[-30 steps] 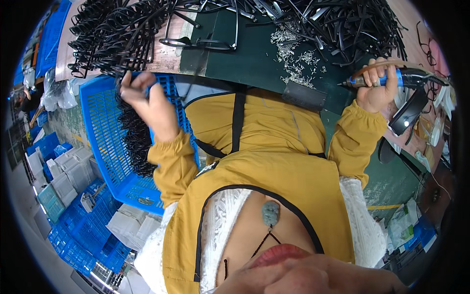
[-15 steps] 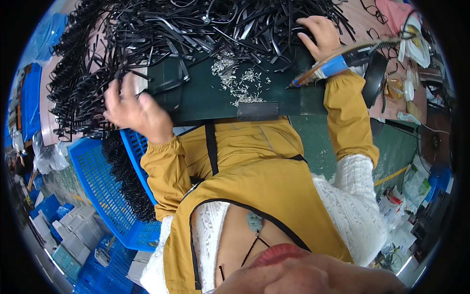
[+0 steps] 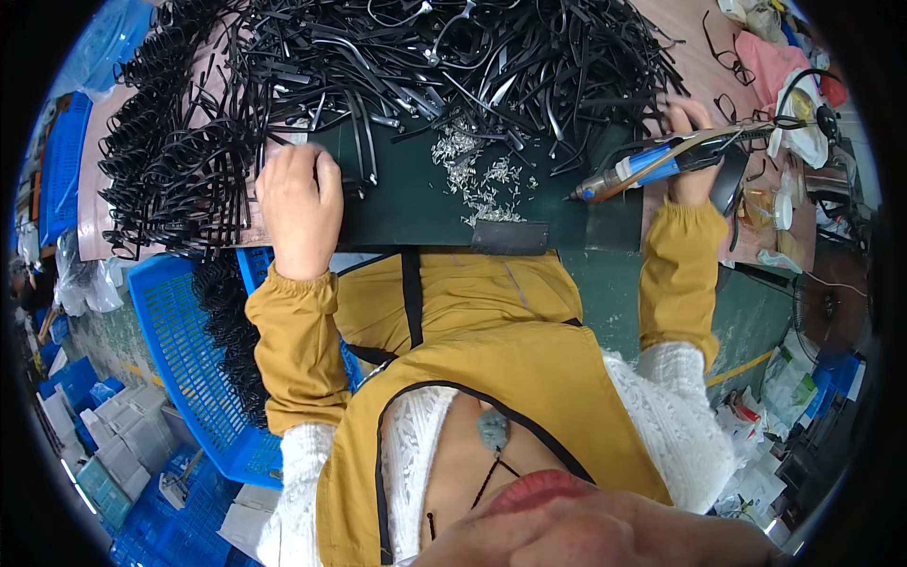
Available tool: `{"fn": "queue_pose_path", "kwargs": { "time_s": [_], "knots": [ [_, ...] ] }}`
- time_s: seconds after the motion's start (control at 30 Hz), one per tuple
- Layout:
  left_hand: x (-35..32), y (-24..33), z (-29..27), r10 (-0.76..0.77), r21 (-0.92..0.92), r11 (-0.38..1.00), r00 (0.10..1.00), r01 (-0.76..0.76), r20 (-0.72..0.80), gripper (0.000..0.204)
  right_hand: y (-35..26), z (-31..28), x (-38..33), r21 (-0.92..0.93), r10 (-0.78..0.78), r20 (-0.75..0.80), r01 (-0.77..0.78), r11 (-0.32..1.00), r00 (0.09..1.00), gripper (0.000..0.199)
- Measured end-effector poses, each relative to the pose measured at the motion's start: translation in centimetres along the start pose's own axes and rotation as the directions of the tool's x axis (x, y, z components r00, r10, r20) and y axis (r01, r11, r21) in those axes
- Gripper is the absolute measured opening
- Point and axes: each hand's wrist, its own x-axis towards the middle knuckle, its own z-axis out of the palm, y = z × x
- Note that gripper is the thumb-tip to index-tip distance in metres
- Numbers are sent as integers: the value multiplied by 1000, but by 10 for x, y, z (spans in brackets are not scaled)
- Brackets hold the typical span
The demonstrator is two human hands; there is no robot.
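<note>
Left hand (image 3: 295,206) lies palm down, fingers curled, on the left edge of the dark green mat (image 3: 416,203), pressing black spectacle parts at the rim of the big black pile (image 3: 378,66); exactly what it pinches I cannot tell. Right hand (image 3: 693,151) is wrapped around the blue electric screwdriver (image 3: 652,168), whose long axis runs nearly level, tip pointing left toward the scatter of tiny silver screws (image 3: 477,170). Looks like a pick-up step: a piece must come onto the mat under that tip. Blue crate (image 3: 179,350) sits below the tabletop.

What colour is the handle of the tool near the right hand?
Blue, on the electric screwdriver beside the right hand; head view.
</note>
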Motion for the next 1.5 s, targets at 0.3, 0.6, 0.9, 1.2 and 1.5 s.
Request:
{"fn": "queue_pose_path", "kwargs": {
  "time_s": [0.3,0.6,0.9,1.2,1.5],
  "knots": [
    [112,69,65,37,157,986,991,-57,127,39,-70,-82,-79,398,-219,-373,369,840,902,20],
    [184,91,7,-113,-439,890,875,-122,-471,25,-110,34,-123,-16,-466,414,518,855,782,19],
    [27,133,8,-379,-993,-88,925,-83,-44,25,-103,69,-159,14,-112,183,112,994,977,7],
    [-111,113,68,-193,-994,5,975,109,106,52,-86,107,-179,127,277,385,-348,929,880,11],
    [-162,102,74,-86,-986,120,991,114,104,67,-80,117,-178,274,379,312,-465,842,871,12]
  ]
}}
